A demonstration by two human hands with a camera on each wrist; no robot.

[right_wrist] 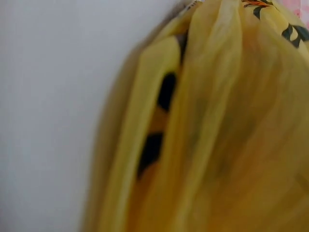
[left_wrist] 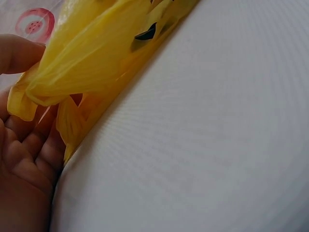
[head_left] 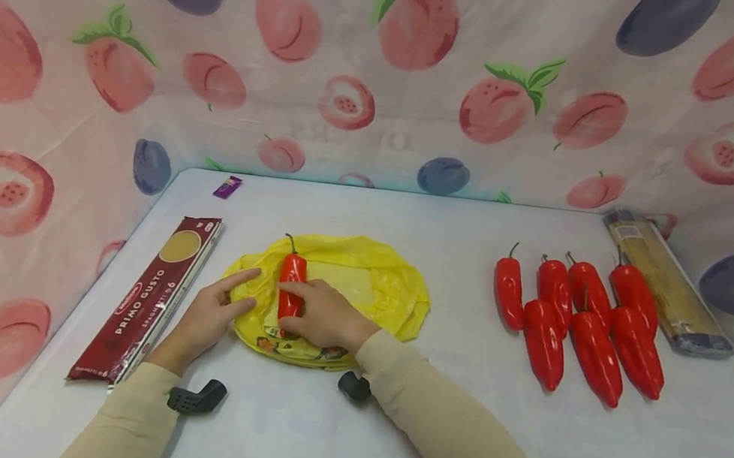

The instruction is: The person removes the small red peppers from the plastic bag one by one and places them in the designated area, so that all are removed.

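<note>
A yellow plastic bag [head_left: 337, 256] lies spread on the white table, its rim rolled into a ring. My right hand [head_left: 326, 315] pinches a long red pepper [head_left: 294, 270] over the left part of the bag, the stem pointing away from me. At the bag's left edge my left hand [head_left: 210, 317] touches the rim with thumb and forefinger held apart. In the left wrist view, folds of the yellow bag [left_wrist: 96, 58] hang against the left hand's fingers [left_wrist: 50, 150]. Yellow plastic [right_wrist: 217, 121] fills most of the right wrist view, where the right hand is hidden.
Several red peppers [head_left: 544, 344] lie grouped on the right. Behind them is a clear pack of spaghetti [head_left: 667, 282]. A dark red spaghetti pack [head_left: 152, 295] lies left of the left hand, and a small purple packet [head_left: 227, 187] near the back edge. Fruit-patterned cloth [head_left: 391, 133] surrounds the table.
</note>
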